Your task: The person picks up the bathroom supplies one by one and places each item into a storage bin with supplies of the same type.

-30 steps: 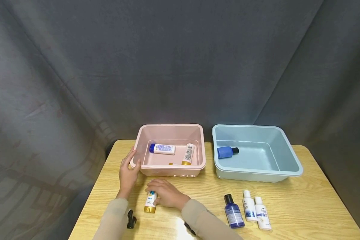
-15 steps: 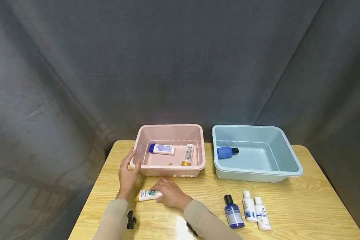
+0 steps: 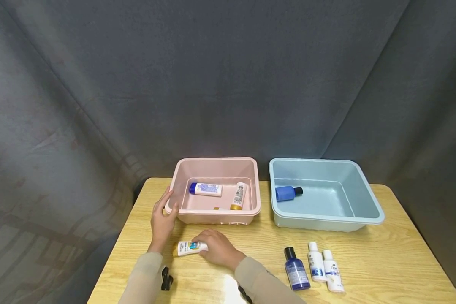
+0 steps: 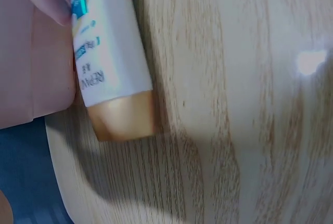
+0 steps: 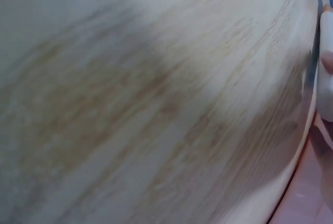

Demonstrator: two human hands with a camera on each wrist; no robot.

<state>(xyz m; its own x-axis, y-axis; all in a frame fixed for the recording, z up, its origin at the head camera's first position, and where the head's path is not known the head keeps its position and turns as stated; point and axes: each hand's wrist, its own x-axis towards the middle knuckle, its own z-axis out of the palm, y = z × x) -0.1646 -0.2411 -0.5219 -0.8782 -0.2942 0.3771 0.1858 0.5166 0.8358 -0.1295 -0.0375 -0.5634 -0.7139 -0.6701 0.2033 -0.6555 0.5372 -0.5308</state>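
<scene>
Right grip [image 3: 219,249] pinches white gold-capped tube [image 3: 188,248] at seven o'clock from pink bin [image 3: 214,218], cap [image 4: 123,116] toward nine; left grip [image 3: 162,223], fingers [image 3: 161,204] spread, touches that bin's eight-o'clock corner; blue bin [image 3: 327,223] sits at two o'clock from tube

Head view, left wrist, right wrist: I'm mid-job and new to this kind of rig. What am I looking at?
No machine here: a person works with bare hands. The widest picture comes from a head-worn camera looking down; the others come from one camera on each wrist. The right hand holds a white tube, gold cap pointing left; the left wrist picture shows it close up. The left hand touches the pink bin, where a blue-capped tube and a gold-capped tube lie. The light-blue bin holds a blue bottle. On the table lie a dark bottle and two white bottles. The right wrist picture is mostly tabletop.
</scene>
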